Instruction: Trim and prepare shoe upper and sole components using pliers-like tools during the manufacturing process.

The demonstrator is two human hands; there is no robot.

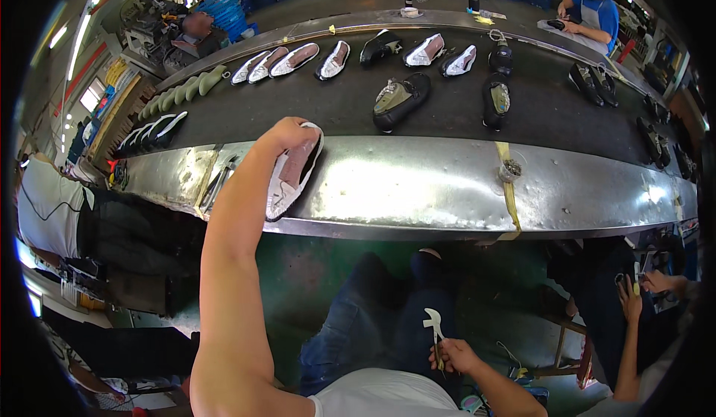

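My left hand [289, 132] reaches out over the near metal edge of the bench and grips the far end of a shoe upper on a last [292, 172]. The shoe's underside faces up, showing a pinkish-brown insole inside a whitish rim, with a dark side. Its near end hangs close to the bench's front edge. Low by my lap, my right hand [455, 355] is closed around the handle of a pair of lasting pincers [433, 323], their pale metal head pointing up.
A dark belt [313, 107] carries several shoes, some sole-up [294, 60], some upright [401, 101]. Green lasts [183, 92] line its left end. A small cup [510, 170] stands on the metal ledge [418, 182]. Co-workers sit across [597, 18] and at the right [634, 298].
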